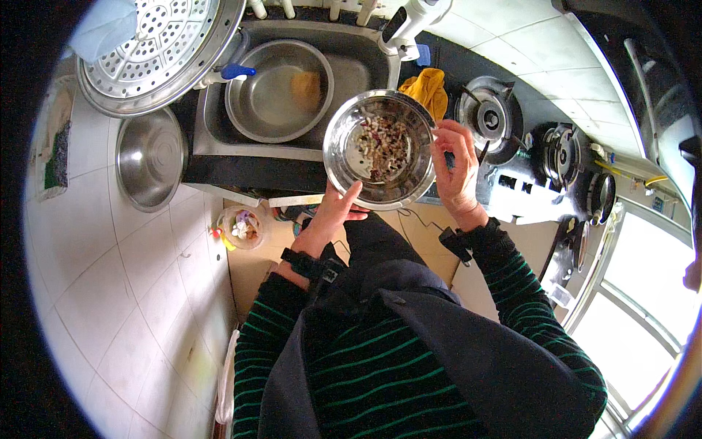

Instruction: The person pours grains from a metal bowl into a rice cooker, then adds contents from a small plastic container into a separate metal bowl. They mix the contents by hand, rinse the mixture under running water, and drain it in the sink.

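Observation:
A shiny stainless steel bowl (408, 184) is held up in front of me, over the front edge of the sink counter. Mixed grains and beans (384, 142), pale, red and dark, lie in its bottom. My left hand (334, 214) supports the bowl from below at its near left side, thumb over the rim and fingers underneath. At the right rim is my right hand (458, 167), with thumb and forefinger brought together at the edge. Whether those fingertips grip the rim or a small bit of something cannot be told.
A steel basin (263, 107) with a brownish patch inside stands in the sink (359, 71). Left are a perforated steamer tray (186, 33) and another steel basin (151, 159). An orange cloth (425, 90) and gas burners (491, 118) are right; a waste bin (244, 228) stands below.

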`<state>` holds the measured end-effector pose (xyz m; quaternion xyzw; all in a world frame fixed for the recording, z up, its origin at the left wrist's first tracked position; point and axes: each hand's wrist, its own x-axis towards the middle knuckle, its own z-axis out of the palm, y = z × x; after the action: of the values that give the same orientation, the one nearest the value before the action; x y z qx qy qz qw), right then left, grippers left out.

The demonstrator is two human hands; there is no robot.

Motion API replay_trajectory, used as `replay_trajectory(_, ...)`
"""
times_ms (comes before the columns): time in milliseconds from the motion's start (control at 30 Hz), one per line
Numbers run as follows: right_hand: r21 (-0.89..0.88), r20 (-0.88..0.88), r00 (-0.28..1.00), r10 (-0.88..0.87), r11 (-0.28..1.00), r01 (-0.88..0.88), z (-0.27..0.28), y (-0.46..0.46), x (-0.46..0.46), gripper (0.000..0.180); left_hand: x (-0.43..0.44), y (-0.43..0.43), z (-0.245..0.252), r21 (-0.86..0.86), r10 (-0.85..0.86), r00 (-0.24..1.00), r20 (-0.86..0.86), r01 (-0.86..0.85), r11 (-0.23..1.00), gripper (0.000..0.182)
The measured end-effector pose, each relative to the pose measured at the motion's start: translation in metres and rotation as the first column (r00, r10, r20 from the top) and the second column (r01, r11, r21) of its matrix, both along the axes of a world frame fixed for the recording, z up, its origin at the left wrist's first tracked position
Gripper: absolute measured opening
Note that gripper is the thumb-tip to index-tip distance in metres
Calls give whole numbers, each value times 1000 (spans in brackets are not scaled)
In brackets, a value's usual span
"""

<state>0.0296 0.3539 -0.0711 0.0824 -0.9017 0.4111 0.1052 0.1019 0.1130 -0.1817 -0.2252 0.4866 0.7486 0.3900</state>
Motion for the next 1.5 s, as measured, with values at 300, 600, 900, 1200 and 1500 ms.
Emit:
replay_trajectory(300,-36,219,976,2,999,6,-3,-2,67,14,7,-64,11,-305,190,972,-136,-223,926,59)
replay_trajectory(600,-25,424,888,178,982,-185,-5,-53,146,13,27,-115,197,365,318,617,-720,-54,930,44)
replay_trajectory(900,80,408,800,440,856,-511,-1,-84,185,15,98,-88,299,781,718,317,-620,164,603,43)
replay_trajectory(1200,13,488,555,673,630,-776,-16,-89,163,18,163,-47,326,808,821,-29,-570,-203,554,33)
replay_trajectory(1500,30,472,326,819,355,-935,-49,-69,165,23,236,-26,261,69,328,481,-813,-481,874,82)
